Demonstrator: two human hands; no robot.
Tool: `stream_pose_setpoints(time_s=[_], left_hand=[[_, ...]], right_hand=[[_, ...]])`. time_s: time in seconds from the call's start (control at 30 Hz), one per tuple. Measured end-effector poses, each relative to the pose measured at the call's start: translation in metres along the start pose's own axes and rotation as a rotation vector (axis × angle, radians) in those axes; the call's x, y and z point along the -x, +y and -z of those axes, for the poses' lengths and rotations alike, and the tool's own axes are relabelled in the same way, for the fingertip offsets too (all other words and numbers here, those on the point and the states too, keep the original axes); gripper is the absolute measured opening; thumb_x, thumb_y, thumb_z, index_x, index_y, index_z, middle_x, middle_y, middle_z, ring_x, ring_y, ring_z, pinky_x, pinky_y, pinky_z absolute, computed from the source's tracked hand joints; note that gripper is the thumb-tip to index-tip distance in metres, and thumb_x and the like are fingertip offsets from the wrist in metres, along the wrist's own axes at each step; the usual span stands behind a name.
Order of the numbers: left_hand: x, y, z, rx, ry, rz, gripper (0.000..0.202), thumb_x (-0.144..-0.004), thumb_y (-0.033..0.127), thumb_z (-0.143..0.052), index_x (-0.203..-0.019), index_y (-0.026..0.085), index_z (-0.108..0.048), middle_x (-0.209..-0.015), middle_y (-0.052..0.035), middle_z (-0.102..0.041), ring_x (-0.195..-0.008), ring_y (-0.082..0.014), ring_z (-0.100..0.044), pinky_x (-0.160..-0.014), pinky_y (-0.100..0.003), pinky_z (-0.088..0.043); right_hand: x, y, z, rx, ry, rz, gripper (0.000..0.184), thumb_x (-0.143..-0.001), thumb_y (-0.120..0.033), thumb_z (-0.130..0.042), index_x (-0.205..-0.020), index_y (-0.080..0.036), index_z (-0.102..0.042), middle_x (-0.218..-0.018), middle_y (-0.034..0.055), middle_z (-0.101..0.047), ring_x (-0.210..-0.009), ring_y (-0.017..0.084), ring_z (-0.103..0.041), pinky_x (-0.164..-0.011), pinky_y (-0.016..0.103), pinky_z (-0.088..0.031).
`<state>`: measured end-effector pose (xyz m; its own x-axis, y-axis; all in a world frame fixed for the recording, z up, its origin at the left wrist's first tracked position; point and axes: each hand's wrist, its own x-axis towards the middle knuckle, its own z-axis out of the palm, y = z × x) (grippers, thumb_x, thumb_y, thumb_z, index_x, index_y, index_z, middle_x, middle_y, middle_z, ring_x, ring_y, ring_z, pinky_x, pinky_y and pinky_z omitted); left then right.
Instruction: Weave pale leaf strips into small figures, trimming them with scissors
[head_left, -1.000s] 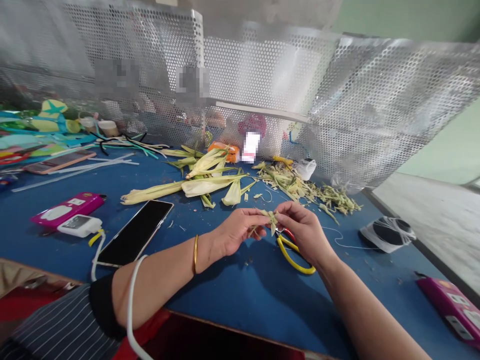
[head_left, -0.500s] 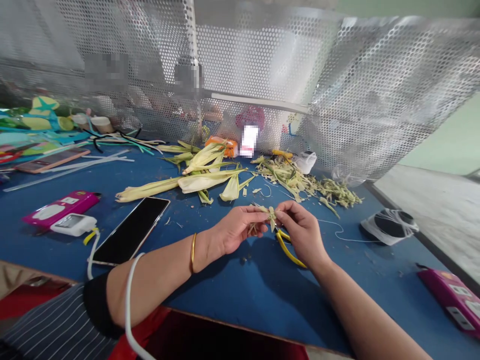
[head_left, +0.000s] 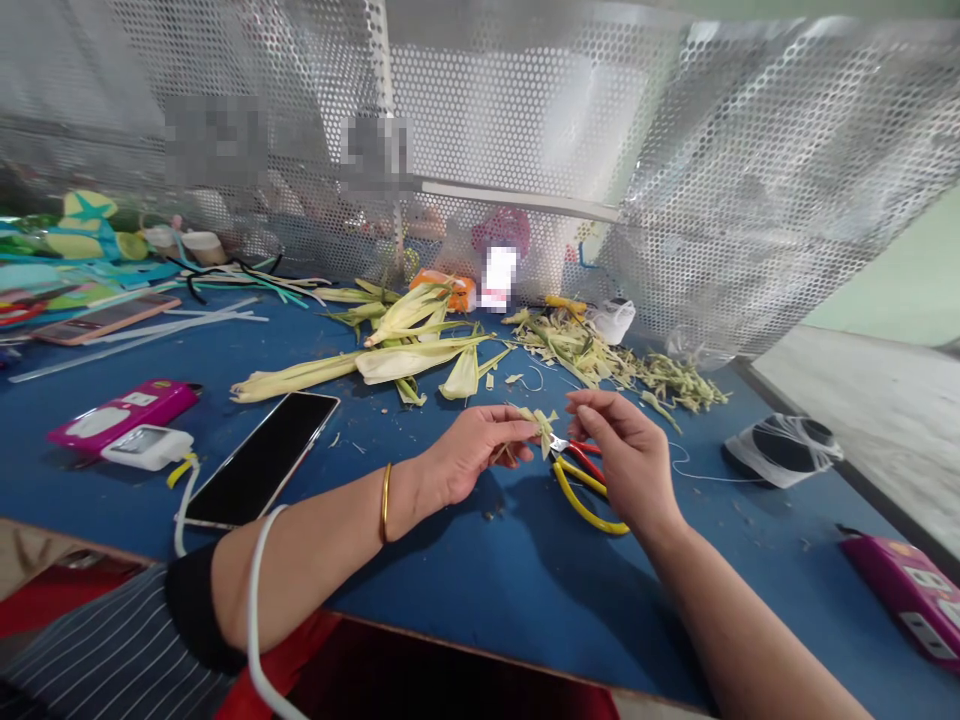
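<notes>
My left hand [head_left: 486,445] pinches a small knotted strip of pale green corn husk [head_left: 541,425] between thumb and fingers. To its right, my right hand [head_left: 630,450] is raised with thumb and index finger pressed together. Whatever is in that pinch is too fine to make out. A white thread [head_left: 701,477] runs from a spool [head_left: 784,450] and passes out of sight behind the right hand. Pliers with one yellow and one red handle [head_left: 589,510] lie on the table below the hands, jaws close under the husk strip.
Long corn husks [head_left: 420,360] lie beyond my left hand, and a heap of husk scraps [head_left: 577,350] behind the right. A black phone [head_left: 262,460] and a magenta device [head_left: 124,415] are at left. Another magenta device [head_left: 907,590] sits right. A perforated screen [head_left: 510,130] stands behind.
My right hand has moved off the husk strip to the right, still pinched. More of the pliers, including the red handle, now shows. My left hand stays nearly in place with the husk.
</notes>
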<state>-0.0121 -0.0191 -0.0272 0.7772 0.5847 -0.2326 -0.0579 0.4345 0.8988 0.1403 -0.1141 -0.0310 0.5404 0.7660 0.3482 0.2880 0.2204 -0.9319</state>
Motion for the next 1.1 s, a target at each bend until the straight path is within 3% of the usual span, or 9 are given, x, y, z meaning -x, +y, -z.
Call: stream_pose_setpoints(time_s=[0.23, 0.37, 0.53, 0.67, 0.77, 0.97, 1.1], left_hand=[[0.0006, -0.0007, -0.0004, -0.023, -0.015, 0.011, 0.024, -0.064, 0.031, -0.082, -0.077, 0.014, -0.070, -0.077, -0.0034, -0.069, -0.058, -0.0088, -0.056, -0.059, -0.024, -0.037], [-0.0006, -0.0033, -0.0010, -0.021, 0.010, -0.001, 0.025, -0.063, 0.031, -0.083, -0.073, 0.015, -0.068, -0.073, -0.0015, -0.066, -0.060, -0.0094, -0.057, -0.060, -0.025, -0.037], [-0.0012, -0.0042, -0.0020, -0.011, 0.063, -0.012, 0.024, -0.061, 0.028, -0.085, -0.072, 0.015, -0.067, -0.069, -0.0003, -0.066, -0.061, -0.0098, -0.059, -0.061, -0.024, -0.040], [-0.0015, -0.0025, -0.0007, 0.009, 0.002, 0.026, 0.034, -0.072, 0.046, -0.078, -0.086, 0.016, -0.073, -0.083, -0.0069, -0.073, -0.072, -0.0156, -0.067, -0.064, -0.026, -0.045], [-0.0022, -0.0015, 0.0010, 0.020, 0.014, 0.055, 0.041, -0.078, 0.054, -0.069, -0.088, 0.015, -0.074, -0.082, -0.0087, -0.074, -0.072, -0.0168, -0.067, -0.066, -0.028, -0.047], [-0.0028, -0.0024, -0.0003, -0.047, 0.053, 0.010, 0.015, -0.068, 0.026, -0.081, -0.075, 0.014, -0.074, -0.070, -0.0045, -0.070, -0.063, -0.0110, -0.059, -0.066, -0.025, -0.044], [-0.0022, -0.0047, -0.0028, -0.096, 0.120, -0.049, 0.008, -0.069, 0.020, -0.077, -0.075, 0.015, -0.075, -0.070, -0.0040, -0.070, -0.064, -0.0112, -0.059, -0.064, -0.025, -0.042]], right_hand=[[0.0016, 0.0020, -0.0008, 0.078, -0.125, 0.050, 0.019, -0.079, -0.032, -0.069, -0.095, -0.021, -0.071, -0.083, 0.0026, -0.072, -0.071, 0.016, -0.063, -0.066, 0.029, -0.051], [0.0052, 0.0000, -0.0049, 0.147, -0.095, 0.085, 0.010, -0.080, -0.030, -0.067, -0.080, -0.020, -0.070, -0.070, 0.0006, -0.069, -0.063, 0.015, -0.062, -0.061, 0.027, -0.049], [0.0058, -0.0021, -0.0071, 0.118, -0.069, 0.032, 0.007, -0.076, -0.026, -0.067, -0.076, -0.019, -0.069, -0.065, -0.0003, -0.067, -0.059, 0.013, -0.059, -0.057, 0.025, -0.047], [0.0011, -0.0024, -0.0030, -0.004, -0.038, -0.024, 0.012, -0.072, -0.030, -0.074, -0.077, -0.019, -0.070, -0.066, -0.0007, -0.068, -0.058, 0.013, -0.059, -0.057, 0.026, -0.049], [-0.0020, -0.0015, 0.0004, -0.055, -0.029, -0.047, 0.015, -0.070, -0.030, -0.077, -0.078, -0.019, -0.070, -0.068, -0.0007, -0.068, -0.057, 0.012, -0.060, -0.058, 0.026, -0.051], [-0.0024, -0.0011, 0.0002, -0.051, -0.065, -0.061, 0.022, -0.072, -0.035, -0.076, -0.086, -0.019, -0.069, -0.073, 0.0000, -0.068, -0.063, 0.013, -0.061, -0.062, 0.026, -0.051], [-0.0005, -0.0007, -0.0036, -0.032, -0.161, -0.170, 0.038, -0.068, -0.048, -0.079, -0.087, -0.018, -0.068, -0.075, 0.0020, -0.068, -0.065, 0.015, -0.061, -0.060, 0.026, -0.047]])
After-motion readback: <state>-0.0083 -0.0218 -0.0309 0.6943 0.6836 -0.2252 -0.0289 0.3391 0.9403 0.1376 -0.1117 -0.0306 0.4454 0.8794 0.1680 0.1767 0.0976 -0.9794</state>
